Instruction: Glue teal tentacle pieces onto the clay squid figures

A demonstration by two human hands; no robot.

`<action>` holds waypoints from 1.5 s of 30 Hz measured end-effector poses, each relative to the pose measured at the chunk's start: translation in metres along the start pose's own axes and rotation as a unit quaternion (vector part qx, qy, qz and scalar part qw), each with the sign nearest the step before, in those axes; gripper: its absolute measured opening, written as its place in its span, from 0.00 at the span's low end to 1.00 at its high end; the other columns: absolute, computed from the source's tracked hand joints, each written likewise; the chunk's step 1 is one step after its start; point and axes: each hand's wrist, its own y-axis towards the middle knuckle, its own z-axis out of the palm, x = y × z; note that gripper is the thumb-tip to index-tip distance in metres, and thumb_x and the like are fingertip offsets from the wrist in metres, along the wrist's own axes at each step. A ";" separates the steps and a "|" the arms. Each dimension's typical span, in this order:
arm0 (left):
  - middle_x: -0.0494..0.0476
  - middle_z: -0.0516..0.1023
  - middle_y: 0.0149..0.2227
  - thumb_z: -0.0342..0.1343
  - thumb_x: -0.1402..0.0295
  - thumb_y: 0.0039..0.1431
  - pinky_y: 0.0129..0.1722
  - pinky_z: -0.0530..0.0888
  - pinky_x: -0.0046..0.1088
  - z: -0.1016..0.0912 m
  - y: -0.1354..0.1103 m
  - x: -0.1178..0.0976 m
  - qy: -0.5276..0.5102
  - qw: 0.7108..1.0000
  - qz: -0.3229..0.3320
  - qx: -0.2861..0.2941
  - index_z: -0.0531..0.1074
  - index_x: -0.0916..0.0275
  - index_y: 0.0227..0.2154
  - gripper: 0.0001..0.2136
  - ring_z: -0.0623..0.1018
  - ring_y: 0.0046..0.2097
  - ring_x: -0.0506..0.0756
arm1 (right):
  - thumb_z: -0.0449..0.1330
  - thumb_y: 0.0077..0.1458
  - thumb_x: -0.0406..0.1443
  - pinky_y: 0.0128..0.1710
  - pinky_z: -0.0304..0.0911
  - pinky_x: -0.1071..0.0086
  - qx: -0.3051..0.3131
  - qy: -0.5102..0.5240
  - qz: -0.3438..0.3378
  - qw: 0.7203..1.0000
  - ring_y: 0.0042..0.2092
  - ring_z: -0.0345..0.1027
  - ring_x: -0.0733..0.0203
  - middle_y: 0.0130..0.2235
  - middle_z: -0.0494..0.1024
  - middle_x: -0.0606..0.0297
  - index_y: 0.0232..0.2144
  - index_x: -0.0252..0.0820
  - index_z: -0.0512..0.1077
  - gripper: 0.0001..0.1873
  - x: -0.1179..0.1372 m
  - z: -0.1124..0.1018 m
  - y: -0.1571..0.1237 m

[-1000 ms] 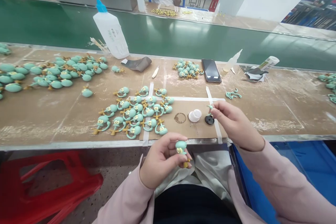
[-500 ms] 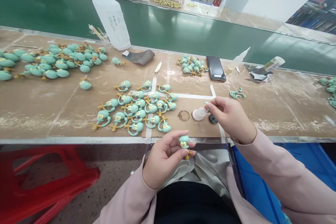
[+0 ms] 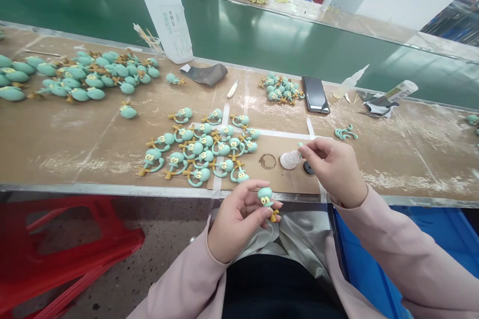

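Note:
My left hand (image 3: 234,227) is closed around a small teal figurine (image 3: 265,195) with yellow eyes and a brown lower part, above the bench's front edge. Between the thumb and fingertips of my right hand (image 3: 337,167) is a small teal piece (image 3: 300,145), mostly covered by the fingers. It is at the mouth of a small clear cup (image 3: 286,161); whether it touches the cup I cannot tell. A black round part (image 3: 309,167) lies beneath those fingers. Left of the cup is a brownish ring mark (image 3: 267,161). Similar figurines with curved arms (image 3: 194,148) lie grouped to the left.
Loose curved teal pieces (image 3: 346,132) lie beyond my right hand. Farther back are a phone (image 3: 316,94), a figurine pile (image 3: 280,88), a dropper bottle (image 3: 348,83) and a tall white bottle (image 3: 166,20). A larger pile (image 3: 93,72) fills the back left.
The view has shifted slightly, so the bench items appear farther right. Both hands keep their grips; my right hand remains beside the cup with the teal piece.

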 end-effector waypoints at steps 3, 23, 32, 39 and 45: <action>0.61 0.83 0.35 0.67 0.67 0.50 0.28 0.74 0.23 0.001 0.001 -0.001 -0.002 1.000 -0.003 -0.007 0.68 0.63 0.45 0.20 0.82 0.32 0.55 | 0.58 0.57 0.42 0.29 0.57 0.68 0.003 -0.002 -0.003 1.000 0.26 0.65 0.62 0.24 0.73 0.64 0.25 0.39 0.73 0.14 0.000 -0.001 0.000; 0.58 0.82 0.32 0.67 0.63 0.50 0.25 0.73 0.22 0.003 0.002 -0.001 0.003 1.000 -0.002 0.000 0.65 0.62 0.44 0.22 0.82 0.29 0.54 | 0.54 0.56 0.51 0.38 0.62 0.65 0.199 0.079 0.070 0.974 0.34 0.69 0.57 0.29 0.77 0.61 0.27 0.39 0.72 0.21 0.000 -0.027 0.001; 0.58 0.81 0.33 0.66 0.64 0.51 0.26 0.73 0.22 0.003 0.001 0.000 0.009 1.000 0.008 -0.002 0.65 0.62 0.45 0.21 0.82 0.30 0.54 | 0.55 0.54 0.50 0.37 0.63 0.65 0.194 0.075 0.077 0.975 0.35 0.69 0.56 0.33 0.78 0.60 0.25 0.40 0.70 0.20 -0.002 -0.023 0.000; 0.57 0.81 0.32 0.67 0.64 0.51 0.26 0.74 0.22 0.003 0.000 0.001 0.001 1.000 0.009 -0.004 0.65 0.62 0.45 0.21 0.82 0.29 0.54 | 0.55 0.54 0.50 0.37 0.63 0.65 0.196 0.070 0.080 0.975 0.35 0.69 0.56 0.32 0.78 0.61 0.27 0.40 0.72 0.20 -0.001 -0.023 0.001; 0.56 0.81 0.34 0.66 0.65 0.53 0.29 0.77 0.23 0.004 0.000 0.000 -0.019 1.000 0.018 -0.001 0.66 0.62 0.45 0.19 0.83 0.32 0.54 | 0.55 0.56 0.49 0.42 0.63 0.64 0.178 0.082 0.073 0.978 0.41 0.72 0.53 0.39 0.80 0.60 0.26 0.41 0.72 0.19 0.004 -0.033 -0.004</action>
